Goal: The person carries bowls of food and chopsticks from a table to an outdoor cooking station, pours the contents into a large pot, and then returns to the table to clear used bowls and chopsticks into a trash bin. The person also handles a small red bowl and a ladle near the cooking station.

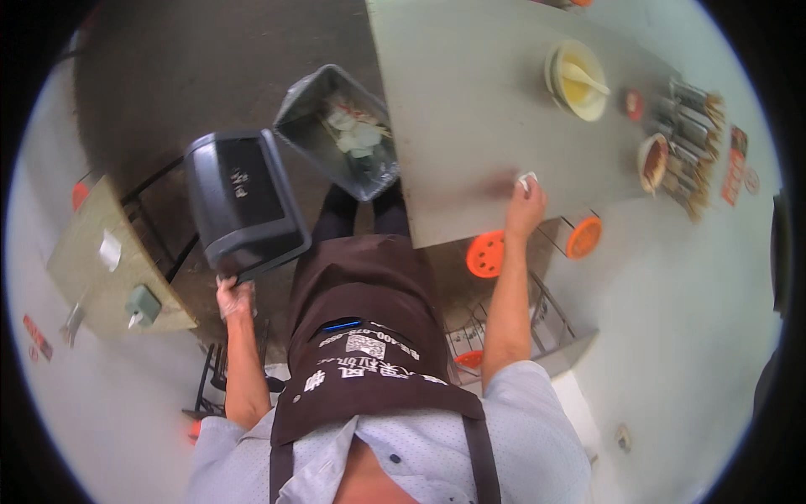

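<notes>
My left hand [236,298], seemingly in a clear plastic glove, grips the near end of a black plastic trash bin lid [242,195]. The lid is held off the bin and bears some writing. Beside it stands the open trash bin [296,129], lined with a clear bag, with crumpled tissues [360,137] and thin sticks inside. Over the near part of the grey table [466,126], my right hand [527,203] pinches a crumpled white tissue [526,180]. It cannot be told whether the tissue touches the tabletop.
Farther along the table are a bowl [592,104] with yellowish liquid and a white spoon [582,77], a bowl of red sauce [653,160] and several chopstick holders [689,126]. Orange stools [486,255] stand by it. A second table [101,264] at left holds a green tissue box [143,305].
</notes>
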### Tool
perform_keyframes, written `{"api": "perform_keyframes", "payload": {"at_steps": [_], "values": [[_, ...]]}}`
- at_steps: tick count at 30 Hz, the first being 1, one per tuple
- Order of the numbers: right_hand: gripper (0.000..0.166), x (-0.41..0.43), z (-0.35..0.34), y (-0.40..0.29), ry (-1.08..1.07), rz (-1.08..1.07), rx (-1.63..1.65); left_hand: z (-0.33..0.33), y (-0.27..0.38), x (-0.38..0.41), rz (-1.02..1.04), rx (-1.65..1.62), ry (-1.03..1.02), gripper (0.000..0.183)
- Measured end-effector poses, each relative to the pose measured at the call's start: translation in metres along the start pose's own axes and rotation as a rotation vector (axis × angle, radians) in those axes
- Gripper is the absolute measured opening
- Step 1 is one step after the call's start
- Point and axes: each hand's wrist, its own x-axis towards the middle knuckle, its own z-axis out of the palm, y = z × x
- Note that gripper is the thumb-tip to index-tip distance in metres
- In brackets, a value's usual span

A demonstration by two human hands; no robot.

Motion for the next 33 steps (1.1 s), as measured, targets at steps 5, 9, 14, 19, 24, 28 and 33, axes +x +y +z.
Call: {"api": "perform_keyframes", "payload": {"at_steps": [5, 9, 14, 19, 24, 28, 33], "values": [[0.028, -0.001, 0.016, 0.0, 0.034, -0.037, 0.017, 0.046, -0.035, -0.003, -0.038, -0.177, 0.001, 0.06], [0.025, -0.001, 0.018, 0.005, 0.017, -0.044, -0.013, 0.063, -0.086, -0.008, -0.07, -0.275, -0.015, 0.061], [0.022, 0.006, 0.003, -0.004, -0.055, -0.043, 0.01, 0.108, -0.188, 0.01, -0.131, -0.478, -0.112, 0.055], [0.021, 0.012, -0.006, -0.001, -0.171, -0.032, 0.032, 0.15, -0.29, 0.019, -0.223, -0.665, -0.091, 0.052], [0.023, 0.015, -0.011, 0.003, -0.258, -0.044, 0.044, 0.172, -0.334, 0.023, -0.321, -0.523, -0.071, 0.049], [0.023, 0.016, -0.012, 0.008, -0.26, -0.077, 0.046, 0.167, -0.348, 0.043, -0.299, -0.317, -0.084, 0.039], [0.024, 0.018, -0.013, 0.007, -0.258, -0.077, 0.025, 0.165, -0.349, 0.045, -0.307, -0.25, -0.067, 0.036]]}}
